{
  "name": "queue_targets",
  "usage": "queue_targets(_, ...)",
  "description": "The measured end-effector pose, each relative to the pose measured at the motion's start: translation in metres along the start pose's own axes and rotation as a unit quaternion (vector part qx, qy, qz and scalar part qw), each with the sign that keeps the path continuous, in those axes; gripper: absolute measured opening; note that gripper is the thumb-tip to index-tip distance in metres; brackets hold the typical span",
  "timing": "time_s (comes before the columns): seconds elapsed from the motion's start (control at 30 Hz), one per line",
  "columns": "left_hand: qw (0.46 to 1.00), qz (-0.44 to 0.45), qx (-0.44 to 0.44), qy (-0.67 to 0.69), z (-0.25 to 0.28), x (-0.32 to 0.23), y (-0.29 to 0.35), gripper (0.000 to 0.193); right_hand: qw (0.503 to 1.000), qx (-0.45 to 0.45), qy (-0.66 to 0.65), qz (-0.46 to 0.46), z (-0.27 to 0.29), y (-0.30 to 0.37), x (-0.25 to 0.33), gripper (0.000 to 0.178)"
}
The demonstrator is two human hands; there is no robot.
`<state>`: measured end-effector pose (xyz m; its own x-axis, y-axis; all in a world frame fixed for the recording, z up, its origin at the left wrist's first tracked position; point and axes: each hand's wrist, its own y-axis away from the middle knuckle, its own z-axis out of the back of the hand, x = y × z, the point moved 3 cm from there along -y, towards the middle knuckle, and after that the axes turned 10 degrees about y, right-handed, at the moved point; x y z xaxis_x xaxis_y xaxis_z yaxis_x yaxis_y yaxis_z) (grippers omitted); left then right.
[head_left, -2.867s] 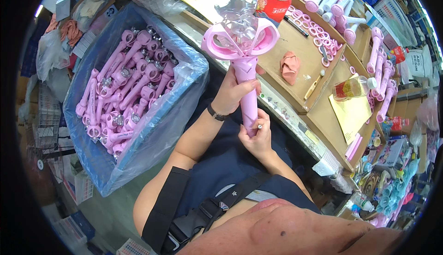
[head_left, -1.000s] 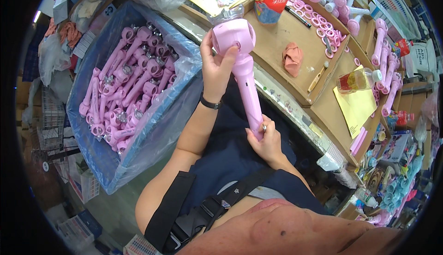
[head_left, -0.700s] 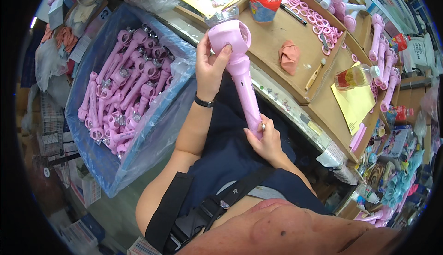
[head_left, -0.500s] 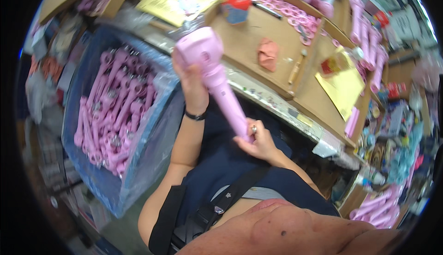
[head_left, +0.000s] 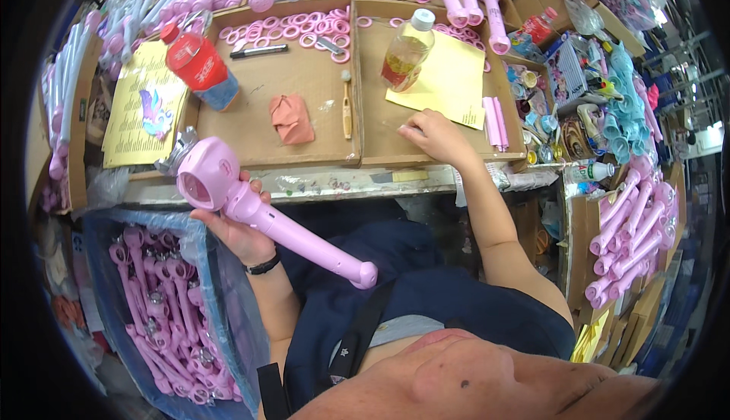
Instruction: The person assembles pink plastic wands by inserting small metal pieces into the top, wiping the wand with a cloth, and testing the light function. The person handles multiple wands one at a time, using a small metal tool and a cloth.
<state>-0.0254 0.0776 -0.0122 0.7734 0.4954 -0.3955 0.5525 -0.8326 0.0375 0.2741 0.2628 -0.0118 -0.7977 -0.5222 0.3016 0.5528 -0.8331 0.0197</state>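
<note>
A pink toy wand (head_left: 285, 230) with a round hollow head and a shiny ornament on top lies slantwise across my left hand (head_left: 247, 230). My left fingers and thumb grip it just below the head, and its handle end points toward my lap. Over the cardboard tray, my right hand (head_left: 437, 137) is bent down with its fingers drawn together at the tray bottom. Whatever its fingertips hold, if anything, is hidden. Just beyond it are a yellow paper sheet (head_left: 449, 78) and a bottle of amber liquid (head_left: 408, 50); two pink strips (head_left: 495, 123) lie to its right.
A blue-lined bin (head_left: 99, 268) of pink wands stands at my lower left. The tray holds pink rings (head_left: 293, 26), a black marker (head_left: 259, 51), a brush (head_left: 347, 104), a crumpled salmon piece (head_left: 291, 120) and a red bottle (head_left: 199, 66). More wands (head_left: 635, 230) are stacked at right.
My right hand has let go of the wand's handle end and moved to the tray. My left hand still holds the wand, now lower and farther left. The view has turned.
</note>
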Motion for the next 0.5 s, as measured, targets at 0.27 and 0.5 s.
queue_targets(0.27,1.000,-0.013,0.004,-0.026,0.000,-0.004,-0.003,0.080,0.975,-0.114,0.180,-0.061,0.036,0.028,-0.099,0.050)
queue_targets(0.5,0.999,0.032,0.021,-0.003,-0.001,0.008,-0.010,0.080,0.995,-0.051,0.083,-0.035,0.035,0.013,-0.119,0.055)
